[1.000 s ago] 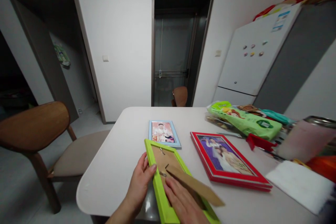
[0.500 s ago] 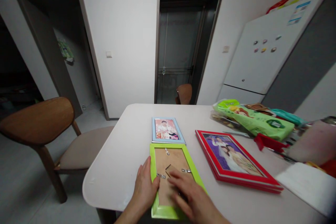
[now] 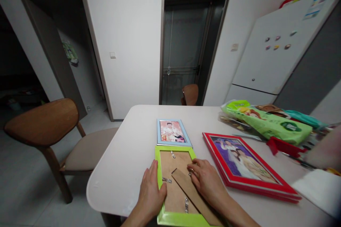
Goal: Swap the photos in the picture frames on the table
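Note:
A lime-green picture frame point(image 3: 174, 218) lies face down on the table, its brown backing board point(image 3: 170, 165) and small metal clips showing. My left hand point(image 3: 151, 189) holds its left side, fingers along the outer edge and thumb over the rim by the left clip point(image 3: 167, 180). On the right side, my right hand point(image 3: 209, 181) has curled fingers pressed at the right-hand clip, which they mostly cover. A brown stand leg point(image 3: 193, 193) slants across the backing, partly beneath my right forearm. Beyond the frame's top edge, a light-blue picture frame point(image 3: 170, 132) lies photo side up.
Red picture frames point(image 3: 246, 163) are stacked to the right, a photo on top. Behind them lie a green plastic package point(image 3: 279, 122), a red object point(image 3: 283, 146) and white paper point(image 3: 318, 189). A wooden chair point(image 3: 42, 120) stands left of the white table point(image 3: 125, 156).
My right hand has moved from the middle of the backing to the right-hand clip, uncovering the stand leg and bottom clip. My left hand stays on the left edge. The view has shifted slightly.

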The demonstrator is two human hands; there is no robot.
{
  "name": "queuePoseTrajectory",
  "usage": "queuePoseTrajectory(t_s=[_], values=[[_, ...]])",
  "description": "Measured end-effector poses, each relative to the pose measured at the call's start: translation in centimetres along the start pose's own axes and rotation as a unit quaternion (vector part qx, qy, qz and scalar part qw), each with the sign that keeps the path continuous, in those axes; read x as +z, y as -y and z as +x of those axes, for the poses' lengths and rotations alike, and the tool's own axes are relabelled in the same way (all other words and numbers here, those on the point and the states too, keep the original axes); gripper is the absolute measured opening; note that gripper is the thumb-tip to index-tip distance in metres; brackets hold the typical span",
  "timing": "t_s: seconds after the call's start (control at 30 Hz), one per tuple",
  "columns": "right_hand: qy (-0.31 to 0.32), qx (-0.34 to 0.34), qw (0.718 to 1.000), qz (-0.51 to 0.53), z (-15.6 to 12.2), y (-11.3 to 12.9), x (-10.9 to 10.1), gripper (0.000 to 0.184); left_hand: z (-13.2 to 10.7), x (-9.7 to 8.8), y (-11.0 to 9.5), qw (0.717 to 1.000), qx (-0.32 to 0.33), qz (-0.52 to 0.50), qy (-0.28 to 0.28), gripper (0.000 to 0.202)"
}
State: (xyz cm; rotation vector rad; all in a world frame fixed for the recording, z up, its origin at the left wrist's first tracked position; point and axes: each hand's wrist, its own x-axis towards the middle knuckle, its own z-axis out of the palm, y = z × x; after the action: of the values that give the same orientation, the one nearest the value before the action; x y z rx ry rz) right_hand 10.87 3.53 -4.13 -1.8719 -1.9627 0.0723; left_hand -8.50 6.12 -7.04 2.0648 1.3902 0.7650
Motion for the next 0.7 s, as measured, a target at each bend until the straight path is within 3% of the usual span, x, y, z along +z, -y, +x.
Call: queuePoseTrajectory(t_s=[0.17, 0.3, 0.7], values=[[0.047, -0.096, 0.992, 0.072, 0.5, 4.9, 1.2, 0.016, 0.1, 0.3, 0.2, 0.999, 0.01, 0.031, -0.002, 0.063], [0.043, -0.084, 0.993, 0.068, 1.5, 6.4, 2.5, 0.015, 0.0, 0.3, 0.2, 0.999, 0.014, 0.041, 0.005, 0.062], [-0.025, 0.015, 1.0, 0.005, 6.0, 0.8, 3.9, 0.025, 0.4, 0.3, -0.2, 0.999, 0.009, 0.032, 0.008, 0.065]])
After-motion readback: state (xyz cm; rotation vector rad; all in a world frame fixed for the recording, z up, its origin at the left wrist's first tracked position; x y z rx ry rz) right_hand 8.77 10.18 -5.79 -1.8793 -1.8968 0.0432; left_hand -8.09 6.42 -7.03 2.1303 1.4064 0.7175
